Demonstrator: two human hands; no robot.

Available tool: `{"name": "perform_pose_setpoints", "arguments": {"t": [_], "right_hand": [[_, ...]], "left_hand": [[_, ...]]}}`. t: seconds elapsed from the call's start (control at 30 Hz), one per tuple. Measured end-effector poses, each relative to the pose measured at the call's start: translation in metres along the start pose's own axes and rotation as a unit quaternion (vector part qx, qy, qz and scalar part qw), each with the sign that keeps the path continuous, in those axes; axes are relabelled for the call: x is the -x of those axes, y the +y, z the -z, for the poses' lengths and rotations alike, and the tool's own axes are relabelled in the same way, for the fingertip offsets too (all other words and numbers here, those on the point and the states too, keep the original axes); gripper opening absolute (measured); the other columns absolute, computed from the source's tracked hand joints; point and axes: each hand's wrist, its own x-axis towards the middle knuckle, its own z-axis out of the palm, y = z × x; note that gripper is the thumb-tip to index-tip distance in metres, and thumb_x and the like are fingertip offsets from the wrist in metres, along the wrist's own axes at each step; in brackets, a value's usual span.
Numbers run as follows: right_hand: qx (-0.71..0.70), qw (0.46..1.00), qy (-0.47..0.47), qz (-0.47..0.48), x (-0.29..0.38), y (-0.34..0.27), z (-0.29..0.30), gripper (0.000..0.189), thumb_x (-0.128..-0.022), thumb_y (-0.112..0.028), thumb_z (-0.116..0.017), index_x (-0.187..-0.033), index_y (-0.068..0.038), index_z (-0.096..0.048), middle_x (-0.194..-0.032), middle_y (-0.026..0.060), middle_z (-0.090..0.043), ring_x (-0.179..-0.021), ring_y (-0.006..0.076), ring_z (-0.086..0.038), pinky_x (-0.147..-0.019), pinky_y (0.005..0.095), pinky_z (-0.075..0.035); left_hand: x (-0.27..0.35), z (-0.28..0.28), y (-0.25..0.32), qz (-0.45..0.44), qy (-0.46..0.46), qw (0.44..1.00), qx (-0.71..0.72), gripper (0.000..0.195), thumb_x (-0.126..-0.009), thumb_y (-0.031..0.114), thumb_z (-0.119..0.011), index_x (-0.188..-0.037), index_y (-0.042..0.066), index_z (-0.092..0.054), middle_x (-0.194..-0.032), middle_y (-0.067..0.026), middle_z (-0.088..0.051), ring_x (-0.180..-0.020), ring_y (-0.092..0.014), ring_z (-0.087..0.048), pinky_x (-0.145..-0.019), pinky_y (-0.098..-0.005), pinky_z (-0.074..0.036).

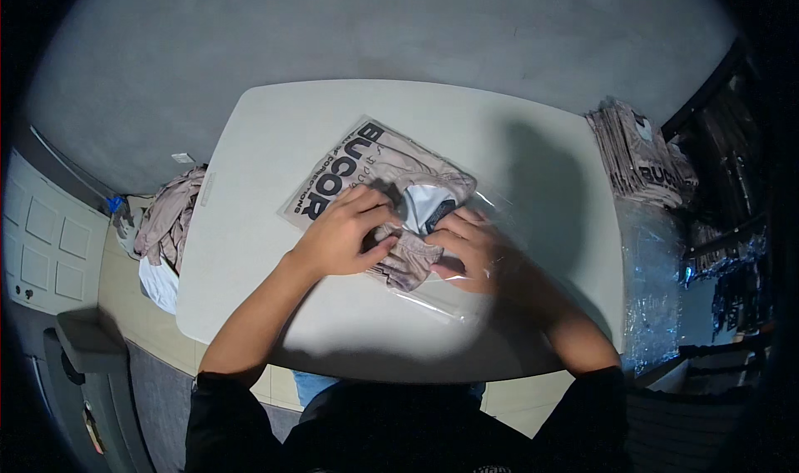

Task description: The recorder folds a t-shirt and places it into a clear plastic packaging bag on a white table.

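A folded beige-pink shirt (424, 164) with large dark lettering lies at a slant on the white table, inside a clear plastic bag (459, 314). Its collar opening faces right and shows a white lining (424, 201) and a dark neck label (441, 215). My left hand (349, 232) rests on the shirt, its thumb and bent fingers gripping fabric beside the collar. At the opposite side of the collar, my right hand (468, 248) holds the edge between thumb and fingers. Clear film crosses near the right wrist; whether it covers that hand is hard to tell.
Bagged folded shirts (637, 154) are stacked beyond the table's right edge, above clear plastic packaging (652, 279). A heap of loose garments (171, 217) lies left of the white table (268, 129). A grey wall (387, 29) runs behind, and a dark sofa (93, 373) stands lower left.
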Motion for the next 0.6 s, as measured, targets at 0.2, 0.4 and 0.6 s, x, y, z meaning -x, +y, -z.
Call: {"name": "perform_pose_setpoints", "arguments": {"t": [0.2,0.4,0.6], "right_hand": [[-0.058,0.997,-0.035,0.023,-0.001,-0.003,-0.014,0.035,-0.091,-0.015,-0.079,-0.122,-0.003,-0.069,-0.112,0.0109,-0.064,-0.111,0.0296,-0.061,-0.097,0.0423,-0.053],[0.028,0.996,0.072,-0.033,-0.006,0.004,-0.008,0.042,-0.097,-0.017,-0.074,-0.134,0.001,-0.065,-0.138,0.0183,-0.059,-0.133,0.0342,-0.057,-0.113,0.0441,-0.047],[0.067,0.992,0.041,-0.096,-0.048,0.032,-0.022,0.054,-0.106,-0.026,-0.063,-0.151,0.002,-0.052,-0.161,0.0221,-0.045,-0.151,0.0407,-0.043,-0.125,0.0481,-0.037]], "left_hand": [[0.001,0.003,0.001,0.019,0.021,1.000,0.013,0.025,-0.083,0.012,-0.078,-0.106,0.004,-0.075,-0.109,-0.0162,-0.066,-0.105,-0.036,-0.061,-0.095,-0.0434,-0.051],[0.001,0.008,-0.002,0.033,0.039,0.998,0.031,0.025,-0.081,0.011,-0.078,-0.105,0.004,-0.075,-0.111,-0.0164,-0.067,-0.106,-0.037,-0.061,-0.096,-0.0439,-0.051],[-0.052,0.022,-0.093,0.252,0.163,0.952,0.055,0.037,-0.094,0.024,-0.073,-0.122,-0.001,-0.074,-0.110,-0.0223,-0.075,-0.105,-0.038,-0.071,-0.097,-0.0445,-0.054]]}}
